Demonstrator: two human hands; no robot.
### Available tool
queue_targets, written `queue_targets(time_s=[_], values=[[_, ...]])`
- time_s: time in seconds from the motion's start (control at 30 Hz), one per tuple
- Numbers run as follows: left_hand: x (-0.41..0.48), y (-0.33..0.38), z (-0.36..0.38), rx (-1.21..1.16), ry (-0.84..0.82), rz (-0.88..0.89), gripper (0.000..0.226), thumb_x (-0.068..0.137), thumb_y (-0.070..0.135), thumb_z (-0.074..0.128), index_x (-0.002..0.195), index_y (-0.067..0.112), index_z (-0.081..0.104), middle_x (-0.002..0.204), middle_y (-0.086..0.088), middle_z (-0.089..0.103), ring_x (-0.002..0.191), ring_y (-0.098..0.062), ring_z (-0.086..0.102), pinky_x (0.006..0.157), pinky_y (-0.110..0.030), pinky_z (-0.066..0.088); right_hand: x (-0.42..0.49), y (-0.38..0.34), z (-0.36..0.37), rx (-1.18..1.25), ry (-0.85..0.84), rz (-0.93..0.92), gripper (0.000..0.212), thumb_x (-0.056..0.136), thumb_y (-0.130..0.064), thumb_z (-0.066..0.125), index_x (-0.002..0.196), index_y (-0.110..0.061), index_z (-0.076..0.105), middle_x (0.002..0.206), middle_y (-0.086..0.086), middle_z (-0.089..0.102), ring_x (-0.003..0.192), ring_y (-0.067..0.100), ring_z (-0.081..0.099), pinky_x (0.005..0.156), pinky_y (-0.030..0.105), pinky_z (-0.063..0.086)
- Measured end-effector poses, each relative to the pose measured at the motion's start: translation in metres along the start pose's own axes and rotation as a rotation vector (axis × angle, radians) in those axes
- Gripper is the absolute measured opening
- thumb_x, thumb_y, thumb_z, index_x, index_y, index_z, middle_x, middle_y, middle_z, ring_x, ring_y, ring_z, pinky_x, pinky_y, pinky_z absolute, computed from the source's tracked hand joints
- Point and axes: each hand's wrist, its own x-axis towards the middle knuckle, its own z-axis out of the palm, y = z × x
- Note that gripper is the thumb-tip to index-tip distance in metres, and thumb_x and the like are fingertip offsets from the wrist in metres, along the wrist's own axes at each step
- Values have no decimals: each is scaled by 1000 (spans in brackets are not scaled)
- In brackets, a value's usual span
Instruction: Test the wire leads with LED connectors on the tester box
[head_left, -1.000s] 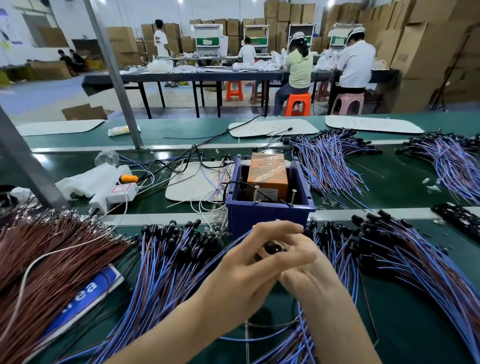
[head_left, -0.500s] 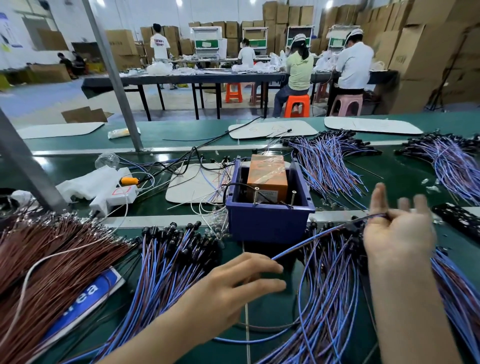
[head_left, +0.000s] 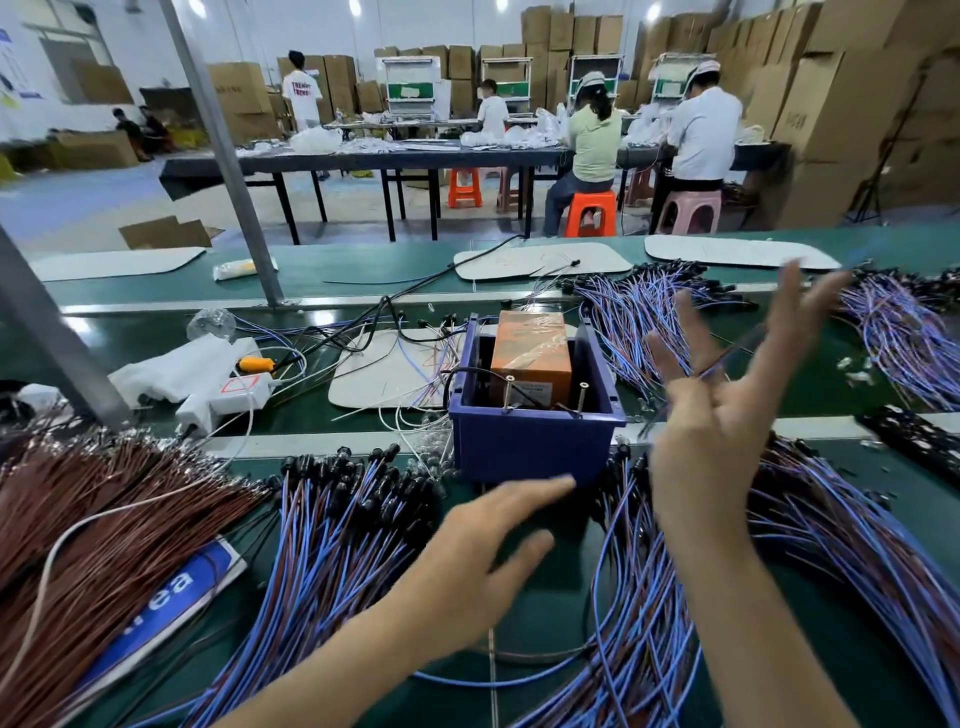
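The tester box (head_left: 530, 449) is a blue bin holding an orange block (head_left: 530, 348) and two upright screws (head_left: 582, 399). My left hand (head_left: 483, 564) hovers flat and open just in front of it, holding nothing. My right hand (head_left: 727, 415) is raised to the right of the box with its fingers spread. A blurred blue-and-brown wire lead (head_left: 810, 296) streaks across those fingers towards the far right; no finger curls round it. Piles of leads with black LED connectors lie left (head_left: 337, 519) and right (head_left: 831, 519) of my arms.
Brown wires (head_left: 78, 519) fill the near left, partly over a blue-and-white card (head_left: 171, 592). A white power strip (head_left: 228, 395) and a slanted metal post (head_left: 223, 156) stand at the left. More lead piles (head_left: 649, 312) lie behind the box. People work at far tables.
My hands came apart from a connector in front of the box. The right hand swung a lead up and to the right and opened; the left hand flattened.
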Motion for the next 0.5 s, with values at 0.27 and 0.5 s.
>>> queue_targets(time_s=[0.27,0.5], values=[[27,3,-12,-408,198,-416,40,98,10,47,138,15,46,124,-1,62,104,-3,60,92,-15,46,-104,51,9,172,-108,637,62,84,27,27,115,-18,57,84,15,68,67,23,63,58,26,54],[45,-1,0,-716,155,-592,20,98,10,49,110,15,64,83,-1,71,65,-5,66,50,-14,48,-112,65,8,85,-233,824,41,86,18,31,89,-9,62,67,11,57,50,16,46,45,26,43]])
